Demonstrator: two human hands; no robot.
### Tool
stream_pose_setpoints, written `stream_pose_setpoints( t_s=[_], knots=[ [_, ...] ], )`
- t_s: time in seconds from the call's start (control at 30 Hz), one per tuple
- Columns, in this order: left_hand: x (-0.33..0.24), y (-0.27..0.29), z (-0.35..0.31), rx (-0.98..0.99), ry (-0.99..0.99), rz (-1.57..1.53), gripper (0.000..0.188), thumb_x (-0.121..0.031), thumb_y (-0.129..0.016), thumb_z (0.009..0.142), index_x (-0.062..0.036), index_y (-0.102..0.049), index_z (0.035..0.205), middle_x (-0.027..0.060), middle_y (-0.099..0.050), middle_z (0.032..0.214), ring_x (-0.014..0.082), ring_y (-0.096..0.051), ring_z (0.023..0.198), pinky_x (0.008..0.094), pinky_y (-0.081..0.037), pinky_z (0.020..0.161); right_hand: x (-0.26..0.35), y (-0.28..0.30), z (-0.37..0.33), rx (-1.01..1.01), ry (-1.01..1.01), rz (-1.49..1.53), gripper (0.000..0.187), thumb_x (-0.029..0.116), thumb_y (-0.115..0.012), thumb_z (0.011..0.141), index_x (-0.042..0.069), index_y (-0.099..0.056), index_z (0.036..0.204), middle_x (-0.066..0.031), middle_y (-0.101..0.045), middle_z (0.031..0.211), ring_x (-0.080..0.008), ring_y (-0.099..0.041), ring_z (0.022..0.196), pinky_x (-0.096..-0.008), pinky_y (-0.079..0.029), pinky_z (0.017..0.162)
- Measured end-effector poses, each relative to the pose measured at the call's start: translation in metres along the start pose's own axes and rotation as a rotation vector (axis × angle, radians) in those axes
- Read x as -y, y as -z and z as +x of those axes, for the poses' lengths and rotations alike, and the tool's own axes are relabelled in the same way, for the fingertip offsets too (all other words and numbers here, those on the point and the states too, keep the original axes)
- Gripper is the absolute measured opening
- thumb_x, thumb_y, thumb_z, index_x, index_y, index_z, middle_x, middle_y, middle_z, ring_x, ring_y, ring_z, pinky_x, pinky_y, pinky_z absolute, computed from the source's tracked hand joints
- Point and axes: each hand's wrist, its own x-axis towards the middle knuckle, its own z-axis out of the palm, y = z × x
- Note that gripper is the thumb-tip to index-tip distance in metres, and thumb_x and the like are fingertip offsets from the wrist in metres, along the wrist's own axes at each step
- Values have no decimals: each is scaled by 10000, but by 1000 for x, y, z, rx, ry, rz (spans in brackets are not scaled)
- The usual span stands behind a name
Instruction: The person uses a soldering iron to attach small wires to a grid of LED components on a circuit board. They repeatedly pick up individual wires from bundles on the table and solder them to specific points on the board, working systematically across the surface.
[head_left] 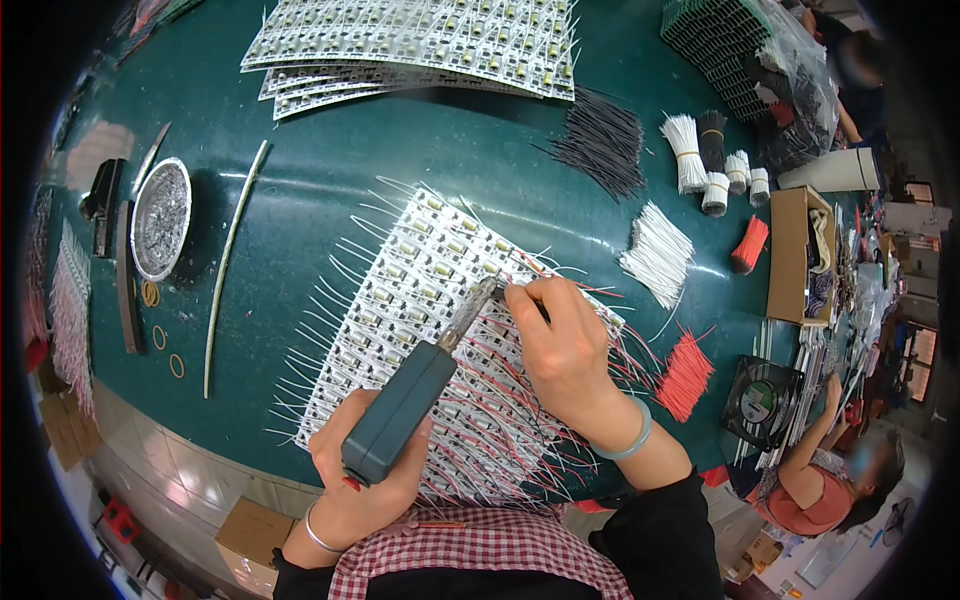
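Note:
My left hand (370,450) is wrapped around the dark green body of a soldering gun (400,410). Its metal tip points up and right, onto a white circuit board panel (400,290) lined with rows of small yellowish components. At that tip, my right hand (565,345) is closed in a pinch on what looks like a thin dark wire, mostly hidden by the fingers. White wires (335,285) stick out along the panel's left edge. Red and white wires (500,400) spread over its lower right part, partly under my right wrist.
Stacked circuit panels (410,45) lie at the back. Loose black wires (600,145), white wires (657,255) and red wires (686,377) lie right, near bundled wires (685,155), a cardboard box (790,255) and a fan (763,392). Left are a bowl (162,218) and a solder-coloured rod (232,270). A co-worker (820,490) sits right.

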Motion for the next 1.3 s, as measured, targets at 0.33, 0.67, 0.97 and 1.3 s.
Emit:
stream_pose_setpoints(
  t_s=[0.33,0.67,0.97,1.3],
  knots=[
    [-3,7,-2,20,-7,44,184,33,-779,753,47,-722,928,96,-653,811,140,-608,591,256,-463,534,-1,1,0,2,-3,-8,293,-21,-658,754,-78,-654,1041,-122,-544,906,-265,-575,777,-334,-495,608],
    [-2,5,-5,-2,25,-27,231,55,-763,766,65,-724,994,115,-692,891,123,-641,672,245,-496,595,-2,0,-1,-13,-6,-7,299,-12,-655,746,-61,-653,1041,-119,-552,915,-265,-587,798,-343,-507,631],
    [-4,0,1,6,22,7,177,29,-773,789,42,-705,952,66,-685,780,85,-613,614,239,-479,559,-1,-2,-1,-22,-4,-10,297,-15,-665,742,-57,-667,1036,-117,-561,916,-261,-585,796,-342,-500,635],
    [0,1,0,12,20,-11,166,11,-785,791,39,-686,921,68,-678,756,80,-610,606,240,-471,545,0,-2,1,-28,-10,-28,294,-25,-668,747,-55,-665,1039,-113,-568,920,-259,-588,797,-344,-503,631]
  ],
)
